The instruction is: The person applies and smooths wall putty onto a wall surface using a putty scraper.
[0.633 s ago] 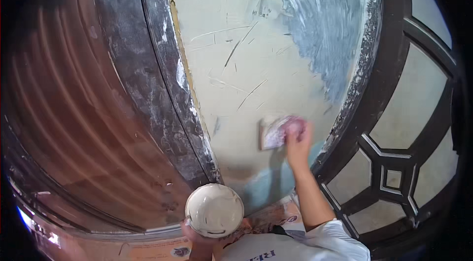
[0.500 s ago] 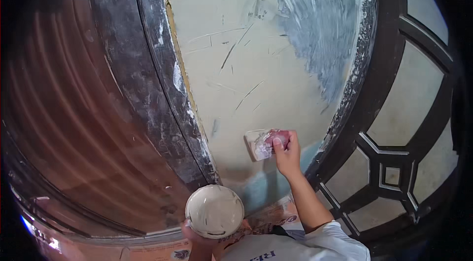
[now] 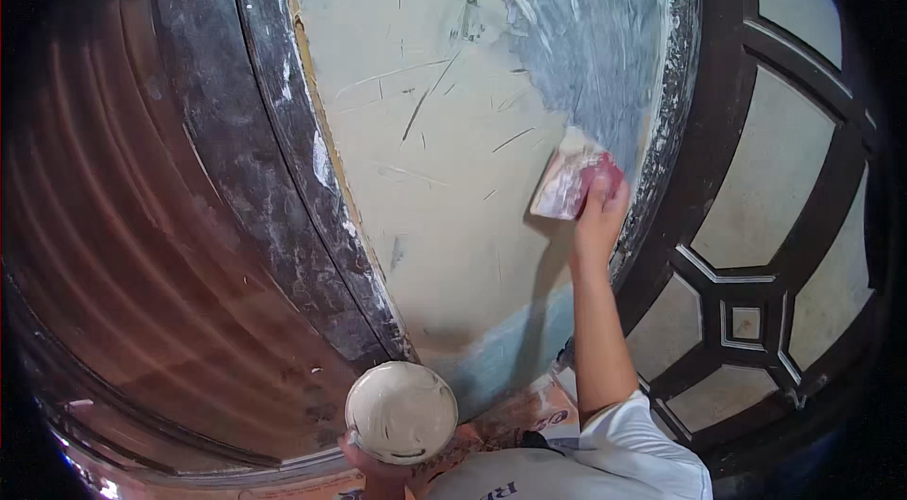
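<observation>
My right hand (image 3: 603, 209) grips a putty spreader (image 3: 559, 186) with a red grip and a pale, paste-smeared blade. The blade lies against or very close to the wall panel (image 3: 425, 245), just below a streaky blue-grey patch (image 3: 595, 47). Cream filler covers much of the panel, with dark scratch lines showing in it. Low at the bottom, my left hand (image 3: 363, 462) holds a round bowl (image 3: 402, 366) by its left side. Cream paste coats the inside of the bowl. The fingers beneath it are mostly hidden.
Left of the panel runs a dark, paint-spotted frame (image 3: 274, 122), beside a glossy brown wooden surface (image 3: 113, 217). A dark lattice with pale panes (image 3: 756, 179) stands at the right. Printed orange-pink sheeting (image 3: 529, 415) covers the floor below.
My right hand has moved the spreader up and to the right, from the lower panel to the edge of the blue-grey patch. The bowl stays in my left hand, nearly in place.
</observation>
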Demonstrator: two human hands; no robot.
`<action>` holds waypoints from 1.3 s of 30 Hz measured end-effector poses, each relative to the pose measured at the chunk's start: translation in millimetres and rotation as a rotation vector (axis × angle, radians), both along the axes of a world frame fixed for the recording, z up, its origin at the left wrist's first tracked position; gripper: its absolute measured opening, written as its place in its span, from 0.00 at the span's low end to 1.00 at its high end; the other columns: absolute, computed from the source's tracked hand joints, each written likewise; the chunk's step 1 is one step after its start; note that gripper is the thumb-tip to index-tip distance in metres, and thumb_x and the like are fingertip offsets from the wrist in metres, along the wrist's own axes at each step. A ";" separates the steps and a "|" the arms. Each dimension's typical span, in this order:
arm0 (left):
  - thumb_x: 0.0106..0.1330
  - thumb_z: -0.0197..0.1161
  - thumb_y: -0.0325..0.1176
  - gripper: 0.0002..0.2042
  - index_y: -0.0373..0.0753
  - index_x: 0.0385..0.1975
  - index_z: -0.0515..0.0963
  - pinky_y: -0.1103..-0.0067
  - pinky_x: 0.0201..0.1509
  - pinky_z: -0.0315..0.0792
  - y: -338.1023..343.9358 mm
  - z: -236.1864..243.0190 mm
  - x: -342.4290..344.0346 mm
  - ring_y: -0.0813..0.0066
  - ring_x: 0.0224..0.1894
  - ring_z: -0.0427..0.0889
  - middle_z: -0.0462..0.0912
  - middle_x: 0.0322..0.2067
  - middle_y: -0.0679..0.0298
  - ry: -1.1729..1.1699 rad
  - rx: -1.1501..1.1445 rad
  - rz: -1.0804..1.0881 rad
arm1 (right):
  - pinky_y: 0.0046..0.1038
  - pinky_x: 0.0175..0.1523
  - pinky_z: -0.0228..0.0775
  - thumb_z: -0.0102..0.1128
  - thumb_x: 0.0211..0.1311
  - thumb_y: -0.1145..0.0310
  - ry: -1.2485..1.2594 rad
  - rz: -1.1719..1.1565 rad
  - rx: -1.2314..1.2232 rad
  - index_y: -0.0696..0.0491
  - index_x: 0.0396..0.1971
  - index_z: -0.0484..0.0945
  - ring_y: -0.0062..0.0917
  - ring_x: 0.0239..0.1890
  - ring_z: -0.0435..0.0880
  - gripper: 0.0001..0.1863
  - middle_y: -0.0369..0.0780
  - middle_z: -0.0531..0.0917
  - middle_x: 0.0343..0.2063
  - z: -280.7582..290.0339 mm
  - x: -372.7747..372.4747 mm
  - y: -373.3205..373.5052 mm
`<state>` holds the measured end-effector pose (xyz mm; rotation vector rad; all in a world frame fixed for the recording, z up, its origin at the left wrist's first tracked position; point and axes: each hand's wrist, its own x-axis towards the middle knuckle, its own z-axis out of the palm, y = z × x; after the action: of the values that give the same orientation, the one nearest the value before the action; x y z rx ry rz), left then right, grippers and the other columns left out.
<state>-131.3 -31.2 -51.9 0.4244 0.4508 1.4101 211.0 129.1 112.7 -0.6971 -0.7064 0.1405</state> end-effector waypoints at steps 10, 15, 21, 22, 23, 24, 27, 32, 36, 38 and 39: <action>0.61 0.34 0.61 0.37 0.40 0.63 0.64 0.57 0.57 0.72 0.3 10.4 6.0 0.54 0.58 0.72 0.69 0.60 0.56 0.087 0.063 0.044 | 0.30 0.40 0.72 0.57 0.65 0.65 -0.645 0.090 -0.342 0.57 0.42 0.72 0.31 0.34 0.82 0.12 0.45 0.82 0.30 -38.8 -47.1 -19.6; 0.61 0.34 0.60 0.37 0.40 0.64 0.63 0.57 0.57 0.72 -0.6 -2.6 10.9 0.54 0.59 0.72 0.69 0.59 0.56 0.038 -0.045 0.070 | 0.25 0.47 0.68 0.51 0.71 0.62 -0.191 -0.261 -0.093 0.59 0.49 0.70 0.22 0.40 0.76 0.16 0.39 0.78 0.42 31.9 25.7 14.5; 0.60 0.35 0.60 0.37 0.40 0.64 0.63 0.59 0.56 0.73 -1.0 -2.0 11.9 0.55 0.58 0.73 0.70 0.58 0.56 0.031 -0.021 0.042 | 0.21 0.47 0.68 0.49 0.72 0.63 -0.107 0.016 -0.060 0.58 0.50 0.67 0.17 0.41 0.75 0.15 0.36 0.77 0.41 -26.8 3.0 8.5; 0.60 0.35 0.60 0.37 0.39 0.63 0.64 0.59 0.56 0.73 -1.0 -9.5 9.2 0.55 0.57 0.73 0.71 0.58 0.56 0.102 -0.015 0.085 | 0.20 0.47 0.67 0.49 0.72 0.64 -0.204 0.034 -0.082 0.57 0.48 0.67 0.15 0.40 0.74 0.13 0.35 0.76 0.39 -44.1 -10.6 3.4; 0.61 0.35 0.60 0.37 0.39 0.63 0.64 0.59 0.55 0.74 -1.3 -13.5 6.7 0.56 0.57 0.74 0.71 0.57 0.56 0.176 -0.009 0.127 | 0.22 0.48 0.68 0.52 0.71 0.64 -0.299 0.090 -0.176 0.58 0.48 0.67 0.17 0.41 0.75 0.14 0.36 0.78 0.39 -54.7 -19.0 -12.8; 0.61 0.35 0.60 0.37 0.39 0.63 0.64 0.59 0.55 0.74 -1.8 -7.0 8.1 0.56 0.57 0.74 0.71 0.57 0.56 0.178 -0.011 0.128 | 0.23 0.49 0.69 0.55 0.69 0.64 -0.394 0.149 -0.268 0.59 0.48 0.68 0.19 0.42 0.77 0.16 0.38 0.79 0.39 -59.8 -25.3 -25.6; 0.62 0.33 0.60 0.36 0.39 0.62 0.65 0.60 0.55 0.74 -1.4 14.9 15.8 0.59 0.56 0.74 0.71 0.58 0.56 0.090 -0.047 0.078 | 0.24 0.47 0.70 0.55 0.69 0.64 -0.294 0.257 -0.225 0.58 0.46 0.69 0.18 0.39 0.77 0.15 0.37 0.79 0.37 -66.9 -25.5 -41.7; 0.58 0.39 0.58 0.37 0.38 0.63 0.64 0.57 0.57 0.72 3.3 14.3 21.5 0.53 0.57 0.74 0.70 0.59 0.52 0.099 0.173 -0.082 | 0.21 0.48 0.67 0.53 0.69 0.67 -0.272 0.331 -0.292 0.57 0.45 0.69 0.17 0.40 0.75 0.11 0.36 0.78 0.38 -78.7 -13.8 -49.4; 0.55 0.44 0.58 0.39 0.37 0.64 0.63 0.55 0.59 0.70 -0.3 16.2 40.7 0.48 0.57 0.73 0.70 0.59 0.50 -0.093 0.028 -0.108 | 0.20 0.47 0.69 0.54 0.68 0.71 -0.222 0.519 -0.360 0.57 0.46 0.69 0.15 0.40 0.75 0.10 0.35 0.78 0.38 -77.7 -5.7 -60.2; 0.53 0.45 0.59 0.41 0.36 0.64 0.63 0.54 0.59 0.69 1.6 9.7 50.1 0.46 0.57 0.72 0.70 0.59 0.49 0.031 -0.060 0.036 | 0.21 0.46 0.69 0.54 0.68 0.71 -0.289 0.547 -0.417 0.57 0.45 0.70 0.15 0.39 0.76 0.10 0.35 0.78 0.37 -80.5 2.0 -61.5; 0.53 0.45 0.59 0.41 0.36 0.64 0.63 0.54 0.59 0.69 1.8 6.7 53.6 0.46 0.57 0.72 0.70 0.59 0.49 0.030 -0.058 0.045 | 0.21 0.46 0.69 0.54 0.68 0.71 -0.355 0.566 -0.474 0.56 0.45 0.70 0.15 0.39 0.76 0.10 0.35 0.78 0.37 -79.9 4.4 -62.2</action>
<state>-77.6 -29.4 -45.1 0.3914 0.5271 1.4323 215.5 66.9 32.8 -0.9697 -1.2232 0.7347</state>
